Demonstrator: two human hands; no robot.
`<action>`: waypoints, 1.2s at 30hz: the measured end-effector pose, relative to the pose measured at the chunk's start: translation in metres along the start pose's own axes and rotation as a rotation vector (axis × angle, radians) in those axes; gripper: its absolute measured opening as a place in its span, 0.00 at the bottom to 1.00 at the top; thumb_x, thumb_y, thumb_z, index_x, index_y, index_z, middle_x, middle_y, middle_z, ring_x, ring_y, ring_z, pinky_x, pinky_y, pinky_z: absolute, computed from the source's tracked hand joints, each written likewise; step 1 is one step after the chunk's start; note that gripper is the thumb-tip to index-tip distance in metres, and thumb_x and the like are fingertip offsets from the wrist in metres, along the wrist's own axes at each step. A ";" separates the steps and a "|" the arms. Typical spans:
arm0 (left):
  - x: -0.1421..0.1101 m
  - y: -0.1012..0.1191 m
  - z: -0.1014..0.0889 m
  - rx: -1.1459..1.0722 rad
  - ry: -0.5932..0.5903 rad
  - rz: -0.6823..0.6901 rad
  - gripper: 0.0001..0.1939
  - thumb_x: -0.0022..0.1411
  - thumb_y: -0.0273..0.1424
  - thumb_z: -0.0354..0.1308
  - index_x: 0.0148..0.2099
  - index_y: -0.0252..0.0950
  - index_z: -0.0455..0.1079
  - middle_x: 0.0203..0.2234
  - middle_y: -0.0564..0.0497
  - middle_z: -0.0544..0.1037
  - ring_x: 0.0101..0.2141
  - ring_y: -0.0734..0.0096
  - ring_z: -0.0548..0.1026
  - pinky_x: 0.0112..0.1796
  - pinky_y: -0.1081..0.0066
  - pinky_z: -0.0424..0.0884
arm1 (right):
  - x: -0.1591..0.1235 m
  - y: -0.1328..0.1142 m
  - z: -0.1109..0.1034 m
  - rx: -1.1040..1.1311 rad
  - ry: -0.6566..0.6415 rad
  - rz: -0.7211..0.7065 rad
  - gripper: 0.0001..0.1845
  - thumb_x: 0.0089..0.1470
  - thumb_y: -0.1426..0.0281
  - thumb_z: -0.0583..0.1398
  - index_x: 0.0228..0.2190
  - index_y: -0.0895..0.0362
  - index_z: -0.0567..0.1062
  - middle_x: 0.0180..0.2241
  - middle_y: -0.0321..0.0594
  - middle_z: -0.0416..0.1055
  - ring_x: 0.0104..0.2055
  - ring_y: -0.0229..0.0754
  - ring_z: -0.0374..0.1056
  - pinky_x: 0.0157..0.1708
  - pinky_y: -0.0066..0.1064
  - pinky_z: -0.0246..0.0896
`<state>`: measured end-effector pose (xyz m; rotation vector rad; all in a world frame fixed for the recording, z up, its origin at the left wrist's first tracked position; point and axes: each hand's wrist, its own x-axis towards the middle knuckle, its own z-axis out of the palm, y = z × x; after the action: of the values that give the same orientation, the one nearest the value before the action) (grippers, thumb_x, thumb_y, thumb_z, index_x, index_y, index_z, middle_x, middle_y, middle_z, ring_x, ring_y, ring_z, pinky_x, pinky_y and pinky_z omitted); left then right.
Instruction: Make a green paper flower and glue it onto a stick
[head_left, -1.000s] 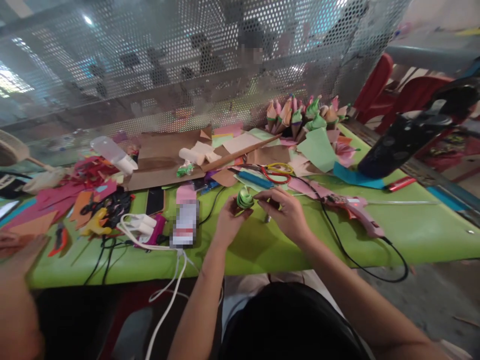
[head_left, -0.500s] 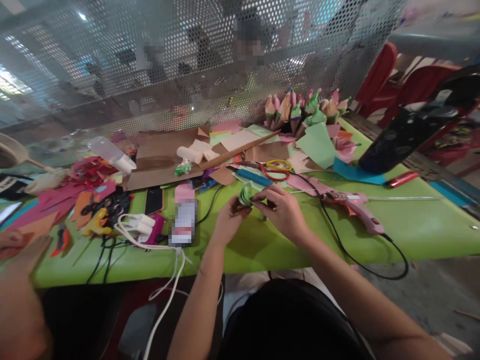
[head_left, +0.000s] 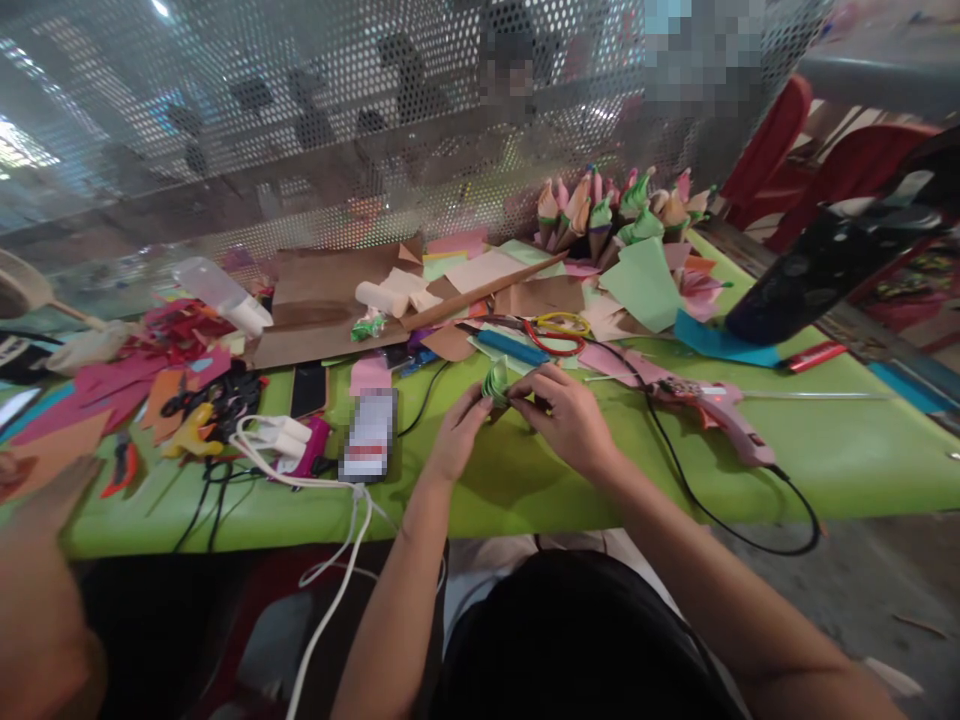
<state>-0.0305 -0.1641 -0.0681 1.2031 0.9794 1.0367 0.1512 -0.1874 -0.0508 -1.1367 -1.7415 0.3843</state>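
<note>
A pale green paper swirl [head_left: 495, 381], coiled in layers to a tip, is held up over the table's front part. My left hand [head_left: 457, 432] is closed around its left side. From the right, my right hand [head_left: 568, 418] pinches at the swirl's edge with thumb and fingers together. A small brown part shows beneath the swirl, partly hidden by my fingers. Just behind my hands lie a blue stick-like piece [head_left: 513, 346] and scissors with red and yellow handles [head_left: 555, 338].
A pink glue gun [head_left: 720, 410] with a black cord lies right. Paper ice-cream cones [head_left: 600, 215] stand at the back by a perforated metal screen. A dark bottle [head_left: 817, 270] is far right. Left are a phone [head_left: 369, 435], white cables, orange-handled pliers [head_left: 120, 468] and another person's arm [head_left: 45, 540].
The view has shifted slightly. The green swirl has tilted a little in my fingers, and more of the brown part below it shows. Both hands still hold it.
</note>
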 end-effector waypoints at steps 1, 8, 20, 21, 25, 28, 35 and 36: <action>-0.001 0.003 0.001 0.010 -0.015 0.011 0.22 0.61 0.44 0.63 0.51 0.36 0.78 0.48 0.44 0.81 0.51 0.59 0.75 0.56 0.60 0.68 | 0.000 0.000 0.000 -0.001 -0.006 -0.001 0.07 0.59 0.75 0.61 0.33 0.54 0.79 0.35 0.41 0.76 0.35 0.41 0.73 0.36 0.29 0.68; -0.002 0.015 0.007 0.138 -0.030 0.093 0.19 0.63 0.43 0.59 0.49 0.35 0.77 0.44 0.45 0.82 0.46 0.60 0.76 0.51 0.61 0.71 | 0.000 -0.001 0.001 0.001 -0.013 0.005 0.07 0.60 0.74 0.61 0.32 0.54 0.79 0.35 0.41 0.76 0.36 0.42 0.74 0.36 0.30 0.67; -0.002 0.015 0.007 0.198 -0.052 0.095 0.21 0.63 0.44 0.59 0.52 0.37 0.77 0.49 0.45 0.82 0.53 0.56 0.76 0.57 0.57 0.69 | 0.002 -0.010 -0.006 -0.140 -0.101 0.024 0.06 0.56 0.75 0.63 0.31 0.53 0.81 0.33 0.39 0.75 0.29 0.37 0.68 0.30 0.27 0.61; -0.003 0.015 0.008 0.195 -0.054 0.094 0.21 0.63 0.44 0.60 0.52 0.37 0.77 0.49 0.45 0.82 0.53 0.56 0.76 0.58 0.57 0.69 | 0.002 -0.010 -0.005 -0.145 -0.099 0.021 0.07 0.56 0.75 0.63 0.31 0.54 0.81 0.33 0.39 0.75 0.29 0.37 0.68 0.30 0.27 0.60; -0.003 0.017 0.009 0.189 -0.063 0.088 0.20 0.63 0.43 0.60 0.51 0.36 0.78 0.48 0.45 0.82 0.53 0.56 0.76 0.58 0.57 0.69 | 0.003 -0.011 -0.005 -0.136 -0.090 0.012 0.07 0.55 0.76 0.62 0.29 0.55 0.80 0.32 0.39 0.74 0.28 0.36 0.67 0.29 0.27 0.59; -0.003 0.018 0.009 0.169 -0.072 0.089 0.18 0.64 0.41 0.60 0.50 0.36 0.78 0.46 0.46 0.82 0.51 0.56 0.77 0.56 0.57 0.71 | 0.004 -0.010 -0.005 -0.114 -0.092 0.025 0.06 0.53 0.76 0.62 0.28 0.55 0.79 0.31 0.38 0.74 0.27 0.36 0.66 0.28 0.27 0.58; -0.003 0.017 0.010 0.133 -0.074 0.080 0.16 0.64 0.39 0.60 0.49 0.37 0.78 0.44 0.46 0.83 0.51 0.56 0.77 0.55 0.59 0.72 | 0.005 -0.011 -0.005 -0.104 -0.096 0.050 0.06 0.53 0.76 0.61 0.27 0.55 0.78 0.31 0.38 0.74 0.26 0.36 0.65 0.28 0.27 0.58; -0.003 0.015 0.009 0.137 -0.075 0.084 0.17 0.63 0.40 0.61 0.49 0.37 0.78 0.45 0.46 0.82 0.51 0.57 0.77 0.55 0.60 0.72 | 0.005 -0.011 -0.005 -0.105 -0.092 0.049 0.06 0.52 0.76 0.61 0.27 0.55 0.78 0.31 0.38 0.74 0.26 0.36 0.65 0.28 0.27 0.58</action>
<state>-0.0235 -0.1680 -0.0520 1.3965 0.9604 0.9945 0.1493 -0.1904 -0.0385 -1.2557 -1.8350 0.3833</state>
